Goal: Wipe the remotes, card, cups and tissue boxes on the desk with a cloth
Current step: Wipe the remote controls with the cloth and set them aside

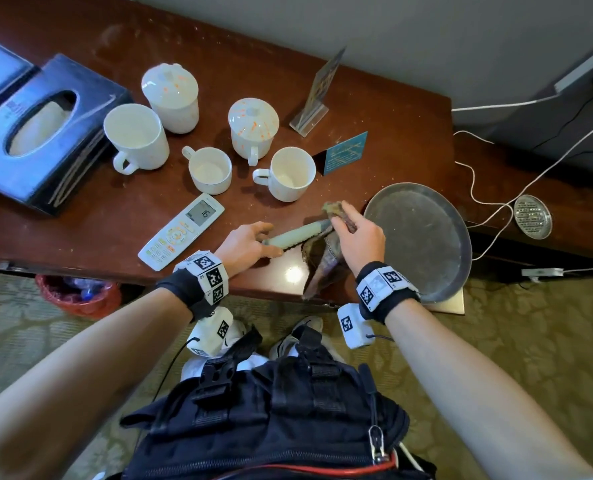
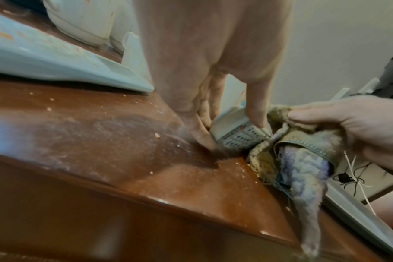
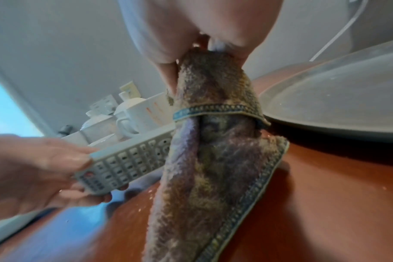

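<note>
Head view, forearms: both reach in from below, wristbands on, over the brown surface (image 1: 374, 109).
Head view, left hand (image 1: 244, 244): gripping the near end of a slim grey remote (image 1: 296, 233), thumb on one side, fingers on the other.
Head view, long axis: it runs left to right across the front of the surface, far end buried in the cloth (image 1: 322, 258).
Head view, right hand (image 1: 359, 237): fingers closed around the bunched cloth, a tail of it hanging over the front edge, right beside the round metal tray (image 1: 426, 244).
Head view, queue: white remote (image 1: 180, 232) lies flat just left; five white cups (image 1: 288, 174) behind; blue card (image 1: 345, 152) leaning; dark tissue box (image 1: 42, 133) far left.
Left wrist view, fingers (image 2: 257, 106): pinching the button end, which is tilted on its side edge against the surface.
Right wrist view, cloth (image 3: 213, 159): soft, frayed, draped over the remote's far end, button face toward the lens.
Handling call: light, stiff, smooth plastic, likely slick, so hold it by the long side edges at one end and wipe along the length. The cups look breakable; steady them by body or handle.
</note>
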